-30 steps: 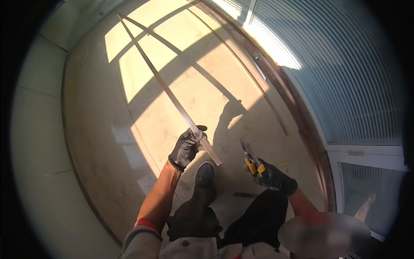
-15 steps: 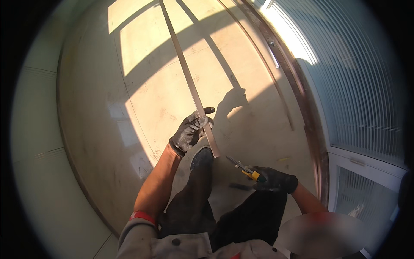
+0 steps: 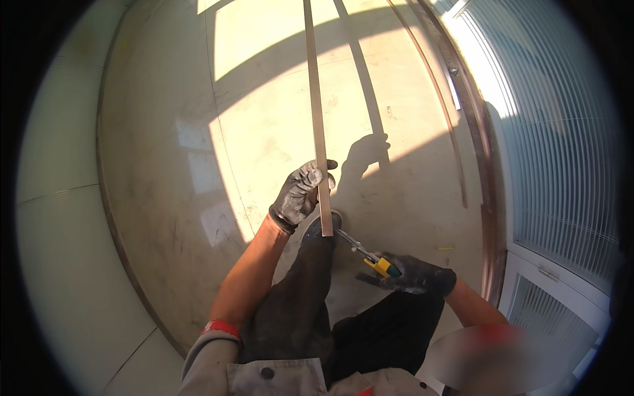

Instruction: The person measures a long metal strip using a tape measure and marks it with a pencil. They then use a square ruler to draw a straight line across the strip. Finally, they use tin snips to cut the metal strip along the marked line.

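Note:
A long, narrow brownish strip (image 3: 314, 92) runs from the top of the view down toward my knees. My left hand (image 3: 300, 195), in a grey dusty glove, is closed around it a little above its near end, with the thumb on top. My right hand (image 3: 416, 274), in a dark glove, grips snips (image 3: 378, 263) with yellow and green on the handle. The snips' slim metal jaws point up and left, close to the strip's near end; whether they touch it I cannot tell. Part of the tool is hidden by the glove.
Beneath lies a smooth beige floor (image 3: 172, 152) with sunlit patches and shadows of the strip and my hand. Another thin strip (image 3: 432, 69) lies along the right side near a brown track (image 3: 485, 152). Beyond stand ribbed glass panels (image 3: 561, 145). Pale wall panels (image 3: 59, 244) are at left.
The strip now runs more straight away from me, and my left hand has shifted slightly right in view. The snips' jaws have come closer to the strip's near end.

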The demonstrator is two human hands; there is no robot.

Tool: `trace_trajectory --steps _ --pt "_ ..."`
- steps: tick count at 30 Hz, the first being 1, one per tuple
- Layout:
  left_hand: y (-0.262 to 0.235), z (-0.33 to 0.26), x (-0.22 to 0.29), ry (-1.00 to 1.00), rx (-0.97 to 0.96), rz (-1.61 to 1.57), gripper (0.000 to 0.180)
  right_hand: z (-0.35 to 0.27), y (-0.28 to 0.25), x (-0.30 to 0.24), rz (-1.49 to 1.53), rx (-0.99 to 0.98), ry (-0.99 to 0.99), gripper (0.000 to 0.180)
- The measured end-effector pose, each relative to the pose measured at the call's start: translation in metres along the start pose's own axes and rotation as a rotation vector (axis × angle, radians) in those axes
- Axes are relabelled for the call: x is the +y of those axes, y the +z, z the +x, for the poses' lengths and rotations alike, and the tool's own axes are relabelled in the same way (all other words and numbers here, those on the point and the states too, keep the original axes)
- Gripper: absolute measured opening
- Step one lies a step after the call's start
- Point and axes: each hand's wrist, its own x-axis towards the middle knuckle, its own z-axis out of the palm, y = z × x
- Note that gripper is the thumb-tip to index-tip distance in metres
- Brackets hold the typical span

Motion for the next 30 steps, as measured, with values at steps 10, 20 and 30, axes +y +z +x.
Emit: trace_trajectory --steps 10,20,30 --pt "0.012 0.002 0.007 -0.013 -0.018 -0.063 0.043 0.023 -0.002 0.019 0.002 -0.044 -0.067 0.068" --pt "0.017 0.0 0.01 0.025 -0.028 -0.071 0.044 0.011 -0.009 -0.012 -0.296 0.012 -0.129 0.061" --pt "0.014 0.003 0.012 0.048 -0.054 -0.039 0.04 0.004 -0.01 -0.023 -0.256 -0.025 -0.016 0.07"
